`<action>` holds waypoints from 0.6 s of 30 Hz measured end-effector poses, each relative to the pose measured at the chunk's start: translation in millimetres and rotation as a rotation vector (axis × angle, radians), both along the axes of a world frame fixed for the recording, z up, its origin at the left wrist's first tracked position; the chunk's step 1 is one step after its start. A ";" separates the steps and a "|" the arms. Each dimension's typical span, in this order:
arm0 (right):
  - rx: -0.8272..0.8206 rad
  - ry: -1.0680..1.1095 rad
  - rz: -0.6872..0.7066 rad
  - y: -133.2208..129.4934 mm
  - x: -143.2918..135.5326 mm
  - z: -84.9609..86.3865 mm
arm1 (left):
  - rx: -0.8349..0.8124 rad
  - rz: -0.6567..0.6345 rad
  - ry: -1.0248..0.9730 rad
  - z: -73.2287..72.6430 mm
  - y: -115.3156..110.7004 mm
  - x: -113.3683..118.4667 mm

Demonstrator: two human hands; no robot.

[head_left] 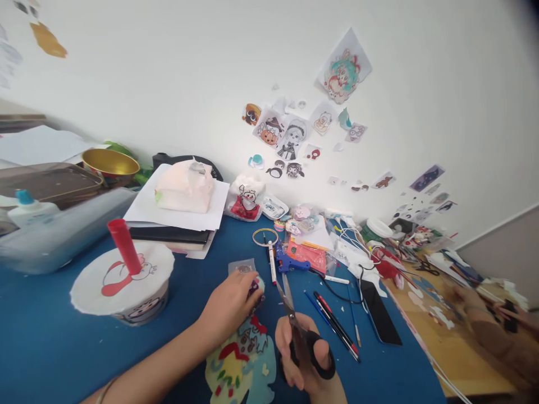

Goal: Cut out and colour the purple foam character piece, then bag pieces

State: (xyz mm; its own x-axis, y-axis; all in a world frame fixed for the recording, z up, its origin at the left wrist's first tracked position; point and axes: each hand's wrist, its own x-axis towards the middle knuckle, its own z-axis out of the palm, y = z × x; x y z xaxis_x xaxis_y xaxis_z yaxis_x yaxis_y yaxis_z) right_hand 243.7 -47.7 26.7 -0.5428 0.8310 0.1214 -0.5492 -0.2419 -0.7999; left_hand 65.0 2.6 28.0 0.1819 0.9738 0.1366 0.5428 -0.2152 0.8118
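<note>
My right hand (309, 359) grips a pair of scissors (290, 314) by its black handles. The blades point away from me and stand slightly apart, with nothing between them. My left hand (229, 303) is closed on a small colourful piece (255, 286) with purple and pale teal on it, mostly hidden by the fingers. Just beyond the left hand lies a small clear sheet (242, 266). Below both hands rests a flat painted cartoon cutout (242, 359) in teal, yellow and red, partly covered by my left hand.
A white-topped tub (92, 286) with an upright red tube (124, 247) stands left. Ahead lie a blue glue gun (295, 261), a marker (272, 264) and a ring (265, 237). Pens (337, 328) and a phone (381, 314) lie right. Another person's arm (497, 342) reaches in at far right.
</note>
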 end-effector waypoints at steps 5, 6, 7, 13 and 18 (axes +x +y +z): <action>-0.032 0.094 0.066 3.7 -6.5 -12.3 | 0.209 -0.200 -0.208 10.6 -11.7 1.7; -0.029 0.097 0.060 4.4 -7.5 -15.1 | 0.176 -0.271 -0.284 12.0 -13.7 3.4; -0.024 0.102 0.056 4.8 -8.4 -18.4 | 0.140 -0.316 -0.341 12.6 -15.5 5.4; -0.018 0.117 0.069 5.4 -15.5 -36.3 | 0.086 -0.227 -0.405 4.7 -17.4 11.9; 0.118 -0.074 -0.068 15.2 3.1 -19.5 | 0.258 -0.121 -0.176 6.7 -10.1 5.7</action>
State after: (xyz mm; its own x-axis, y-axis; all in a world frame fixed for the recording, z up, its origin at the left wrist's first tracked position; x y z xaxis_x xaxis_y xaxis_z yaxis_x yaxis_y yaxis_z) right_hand 246.8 -32.6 7.1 -0.4969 0.8485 0.1820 -0.4997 -0.1083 -0.8594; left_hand 70.7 -7.6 34.7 0.2457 0.8759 0.4152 0.3575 -0.4800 0.8011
